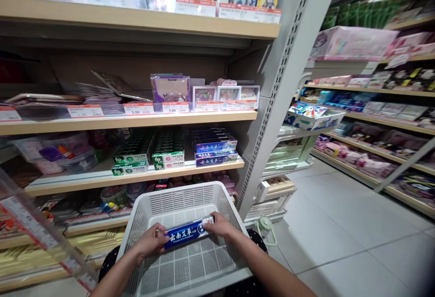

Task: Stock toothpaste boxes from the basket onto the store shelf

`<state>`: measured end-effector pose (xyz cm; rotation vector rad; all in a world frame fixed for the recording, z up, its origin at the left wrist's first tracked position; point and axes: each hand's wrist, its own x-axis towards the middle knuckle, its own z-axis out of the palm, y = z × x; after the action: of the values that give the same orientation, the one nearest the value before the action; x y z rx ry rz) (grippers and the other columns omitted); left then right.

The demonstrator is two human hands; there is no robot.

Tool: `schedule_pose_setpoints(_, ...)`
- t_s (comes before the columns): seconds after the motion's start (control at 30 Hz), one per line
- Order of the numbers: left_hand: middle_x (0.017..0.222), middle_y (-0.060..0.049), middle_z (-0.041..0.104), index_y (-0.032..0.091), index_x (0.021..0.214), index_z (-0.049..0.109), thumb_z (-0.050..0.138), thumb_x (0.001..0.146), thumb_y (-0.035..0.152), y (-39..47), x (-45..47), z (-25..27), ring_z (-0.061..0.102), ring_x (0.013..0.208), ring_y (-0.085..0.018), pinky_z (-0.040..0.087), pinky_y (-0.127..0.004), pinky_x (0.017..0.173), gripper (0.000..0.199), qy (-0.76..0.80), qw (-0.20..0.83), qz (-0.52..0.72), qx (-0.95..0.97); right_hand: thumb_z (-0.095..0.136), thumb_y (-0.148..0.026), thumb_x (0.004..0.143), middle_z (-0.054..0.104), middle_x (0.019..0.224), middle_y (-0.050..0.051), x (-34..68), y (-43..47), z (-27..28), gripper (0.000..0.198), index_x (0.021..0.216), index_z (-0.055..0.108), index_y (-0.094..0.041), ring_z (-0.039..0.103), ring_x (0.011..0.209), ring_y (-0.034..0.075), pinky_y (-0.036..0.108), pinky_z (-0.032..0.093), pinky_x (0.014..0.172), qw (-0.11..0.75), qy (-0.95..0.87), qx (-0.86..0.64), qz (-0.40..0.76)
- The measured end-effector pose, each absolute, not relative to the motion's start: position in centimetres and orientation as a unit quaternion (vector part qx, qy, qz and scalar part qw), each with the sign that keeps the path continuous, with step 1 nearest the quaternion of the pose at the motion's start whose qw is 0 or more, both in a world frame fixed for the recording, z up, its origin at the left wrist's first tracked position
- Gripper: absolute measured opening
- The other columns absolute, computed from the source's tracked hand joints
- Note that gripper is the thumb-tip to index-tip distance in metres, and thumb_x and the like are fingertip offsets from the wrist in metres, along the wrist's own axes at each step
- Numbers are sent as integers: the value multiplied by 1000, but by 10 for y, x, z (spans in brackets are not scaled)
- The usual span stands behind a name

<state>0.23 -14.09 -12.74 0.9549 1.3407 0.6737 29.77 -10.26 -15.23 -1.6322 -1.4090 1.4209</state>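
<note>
Between both hands I hold a blue toothpaste box with white Chinese characters on its front. My left hand grips its left end, and my right hand grips its right end. Below the box is a white perforated plastic basket, with no other item visible inside it. On the shelf ahead, matching blue toothpaste boxes are stacked at the right. Left of them stand rows of green-and-white toothpaste boxes and a second green-and-white row.
Above, a shelf with price tags carries flat packets and small framed boxes. A grey slotted upright stands to the right. Beyond it a tiled floor runs between shelves, with a green-handled item by the shelf base.
</note>
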Motion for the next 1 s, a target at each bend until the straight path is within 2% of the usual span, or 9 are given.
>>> schedule_pose_setpoints(0.23,80,0,61,19,96,54,81,60,47,-124,5,-78,63,77,-17,52,-29,71,53,560,573,338,493,71,-44,72,65,115,9,306,-99,-101,57,121,55,-19,63,102,25,36,50,89,354,-574,-577,460)
schedule_pose_setpoints(0.33,96,-6,66,18,101,57,78,65,45,-107,21,-48,65,90,-20,53,-33,82,50,538,512,386,547,70,-46,73,61,123,10,316,-90,-68,65,129,51,-20,59,112,27,40,47,97,403,-590,-581,389)
schedule_pose_setpoints(0.43,115,-9,65,19,108,59,75,68,43,-84,51,-15,64,104,-23,53,-37,90,49,514,435,463,576,68,-48,76,58,127,11,333,-72,-33,68,134,47,-20,56,118,27,42,45,101,465,-598,-576,307)
schedule_pose_setpoints(0.53,117,-9,65,19,116,60,73,72,39,-56,85,16,64,108,-23,53,-38,93,50,473,386,542,577,68,-49,77,53,133,12,354,-46,-2,68,136,47,-21,53,122,27,42,42,106,528,-610,-557,196)
schedule_pose_setpoints(0.6,115,-10,66,19,120,58,73,73,35,-36,106,30,64,107,-22,54,-39,93,52,448,362,580,576,69,-50,76,50,135,13,368,-25,12,71,137,45,-21,55,120,27,42,44,105,573,-591,-544,163)
schedule_pose_setpoints(0.77,103,-10,68,16,103,60,71,76,30,8,142,32,67,96,-20,53,-40,93,32,432,299,616,586,71,-51,74,57,123,14,389,17,17,67,129,49,-18,59,111,24,43,49,100,609,-571,-533,137)
schedule_pose_setpoints(0.9,110,-11,64,16,104,60,67,81,29,25,155,18,65,100,-20,52,-38,94,27,444,229,625,600,70,-49,76,56,121,15,392,30,13,61,124,52,-16,60,109,24,41,50,98,609,-577,-533,107)
schedule_pose_setpoints(1.0,113,-12,63,16,106,57,65,82,29,33,160,11,65,104,-20,52,-38,95,28,432,246,637,589,67,-50,78,58,123,15,391,35,13,61,126,51,-16,61,109,24,41,48,100,601,-577,-543,108)
